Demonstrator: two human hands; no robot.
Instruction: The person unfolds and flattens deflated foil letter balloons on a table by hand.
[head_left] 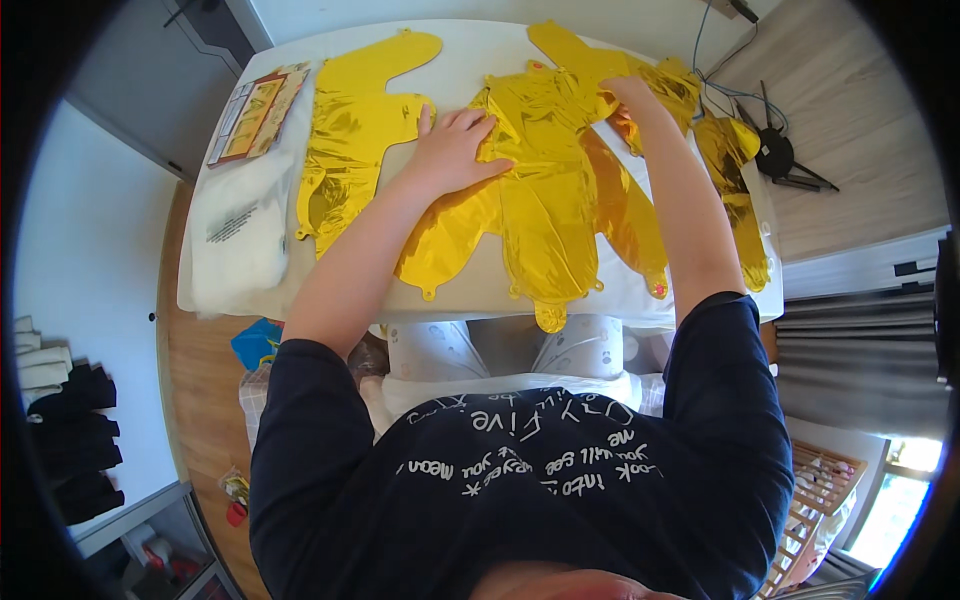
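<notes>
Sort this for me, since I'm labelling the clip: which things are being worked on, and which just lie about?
In hand: left hand flat on the gold foil balloons; right hand at their top edge.

Lying about: clear plastic bag, printed card packet, separate gold foil balloon, black stand.

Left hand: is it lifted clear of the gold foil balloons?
No, the left hand lies flat, palm down, pressing on the gold foil balloon spread on the white table.

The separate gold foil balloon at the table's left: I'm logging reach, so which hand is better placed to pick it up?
Probably the left hand: it lies flat right beside that balloon, while the right hand is across the pile of gold balloons.
</notes>
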